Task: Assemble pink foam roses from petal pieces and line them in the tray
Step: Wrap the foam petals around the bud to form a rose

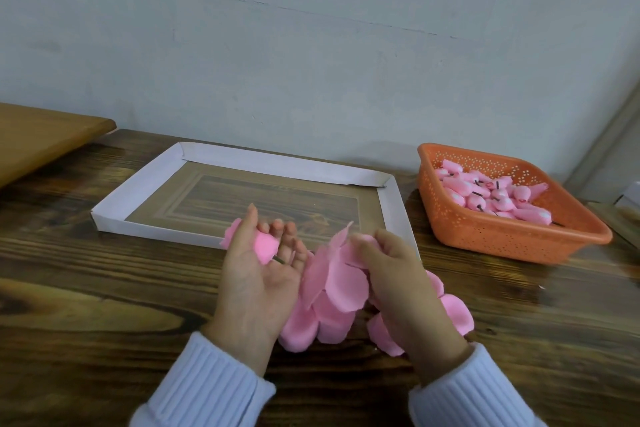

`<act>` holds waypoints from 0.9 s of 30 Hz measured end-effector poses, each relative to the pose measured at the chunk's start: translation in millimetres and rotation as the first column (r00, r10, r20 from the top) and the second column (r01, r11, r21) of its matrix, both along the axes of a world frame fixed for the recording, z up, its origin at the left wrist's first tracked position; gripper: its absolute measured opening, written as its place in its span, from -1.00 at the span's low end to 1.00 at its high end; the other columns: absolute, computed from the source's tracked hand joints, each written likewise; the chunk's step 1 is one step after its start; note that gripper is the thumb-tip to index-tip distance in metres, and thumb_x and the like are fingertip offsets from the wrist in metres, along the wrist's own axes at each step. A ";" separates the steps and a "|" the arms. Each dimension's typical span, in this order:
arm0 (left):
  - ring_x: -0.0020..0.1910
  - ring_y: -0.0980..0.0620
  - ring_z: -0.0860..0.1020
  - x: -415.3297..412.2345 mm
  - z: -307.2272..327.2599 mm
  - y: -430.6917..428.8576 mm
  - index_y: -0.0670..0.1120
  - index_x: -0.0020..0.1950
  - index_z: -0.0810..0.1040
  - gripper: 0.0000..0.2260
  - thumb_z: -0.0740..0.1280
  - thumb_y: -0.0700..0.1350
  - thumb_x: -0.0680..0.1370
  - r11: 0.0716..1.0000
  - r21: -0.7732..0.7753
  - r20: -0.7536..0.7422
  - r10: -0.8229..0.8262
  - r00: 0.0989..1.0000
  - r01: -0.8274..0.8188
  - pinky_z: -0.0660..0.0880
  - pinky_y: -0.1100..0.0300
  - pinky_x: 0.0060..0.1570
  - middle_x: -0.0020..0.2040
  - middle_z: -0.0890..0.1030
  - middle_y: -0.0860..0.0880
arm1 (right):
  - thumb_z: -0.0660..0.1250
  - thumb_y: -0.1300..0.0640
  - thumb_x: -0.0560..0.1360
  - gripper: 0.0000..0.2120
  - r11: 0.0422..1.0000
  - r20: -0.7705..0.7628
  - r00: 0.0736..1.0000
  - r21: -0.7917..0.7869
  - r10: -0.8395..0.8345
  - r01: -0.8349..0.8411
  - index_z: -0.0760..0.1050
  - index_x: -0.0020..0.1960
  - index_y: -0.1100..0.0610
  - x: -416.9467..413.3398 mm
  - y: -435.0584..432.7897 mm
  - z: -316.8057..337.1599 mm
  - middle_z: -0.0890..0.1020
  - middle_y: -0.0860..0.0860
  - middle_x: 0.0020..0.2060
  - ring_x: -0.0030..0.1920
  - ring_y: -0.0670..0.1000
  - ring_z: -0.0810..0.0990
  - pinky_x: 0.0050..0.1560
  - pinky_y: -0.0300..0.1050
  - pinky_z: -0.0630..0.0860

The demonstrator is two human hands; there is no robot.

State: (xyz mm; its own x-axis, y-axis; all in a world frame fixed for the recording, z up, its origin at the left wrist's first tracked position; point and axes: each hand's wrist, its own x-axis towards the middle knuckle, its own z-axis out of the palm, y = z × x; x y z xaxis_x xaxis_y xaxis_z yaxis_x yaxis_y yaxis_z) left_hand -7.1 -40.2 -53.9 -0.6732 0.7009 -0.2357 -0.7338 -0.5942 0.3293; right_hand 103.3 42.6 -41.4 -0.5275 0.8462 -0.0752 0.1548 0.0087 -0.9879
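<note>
My left hand is palm up and holds a pink foam rose bud with a short dark stem between its curled fingers. My right hand pinches a pink petal piece at the top of a loose pile of pink petals lying on the table between and under both hands. The white-rimmed tray with a wood-pattern floor lies just beyond my hands, and no roses show in it.
An orange perforated basket at the right holds several pink buds with dark stems. A lighter wooden board sits at the far left. The wall stands right behind the dark wooden table.
</note>
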 end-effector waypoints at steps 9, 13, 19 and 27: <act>-0.22 0.00 0.62 8.4 3.7 2.2 -0.07 -0.39 0.47 -0.64 0.33 0.16 0.47 0.999 -0.028 -0.078 0.025 0.997 -0.027 0.49 0.09 -0.12 -0.30 0.61 -0.04 | 0.40 0.21 0.33 -0.77 0.786 -0.397 0.914 -0.591 -0.088 -0.181 0.59 -0.07 0.32 17.4 0.7 -4.3 0.69 0.18 -0.17 -0.22 0.08 0.68 -0.27 -0.09 0.64; -0.25 0.05 0.65 22.0 6.5 3.3 -0.04 -0.48 0.46 -0.56 0.21 0.14 0.55 0.989 -0.024 -0.285 0.132 0.950 -0.144 0.54 0.11 -0.22 -0.27 0.64 -0.04 | 0.38 0.24 0.41 -0.85 0.793 -0.399 0.914 -0.579 -0.073 -0.189 0.63 -0.10 0.32 18.9 -5.7 -9.8 0.69 0.25 -0.08 -0.13 0.11 0.69 -0.10 -0.02 0.65; -0.18 0.09 0.61 37.2 3.0 1.5 -0.04 -0.39 0.52 -0.59 0.15 0.18 0.51 0.932 -0.045 -0.655 0.243 0.715 -0.359 0.55 0.23 -0.19 -0.11 0.66 0.01 | 0.24 0.28 0.59 -0.65 0.849 -0.401 0.907 -0.516 -0.125 -0.111 0.68 -0.30 0.22 16.3 -19.9 -17.1 0.70 0.19 -0.26 -0.29 0.06 0.70 -0.24 0.00 0.64; 0.04 -0.05 0.58 43.8 -0.3 -8.0 0.19 0.04 0.55 -0.33 -0.02 0.60 0.30 0.846 -0.161 -0.950 0.007 0.314 -0.508 0.50 -0.11 0.05 0.01 0.62 -0.15 | 0.26 0.22 0.54 -0.84 0.973 -0.224 0.956 -0.174 -0.188 0.151 0.62 -0.10 0.13 14.1 -28.1 -17.0 0.70 0.14 -0.17 -0.05 0.23 0.67 0.03 0.28 0.59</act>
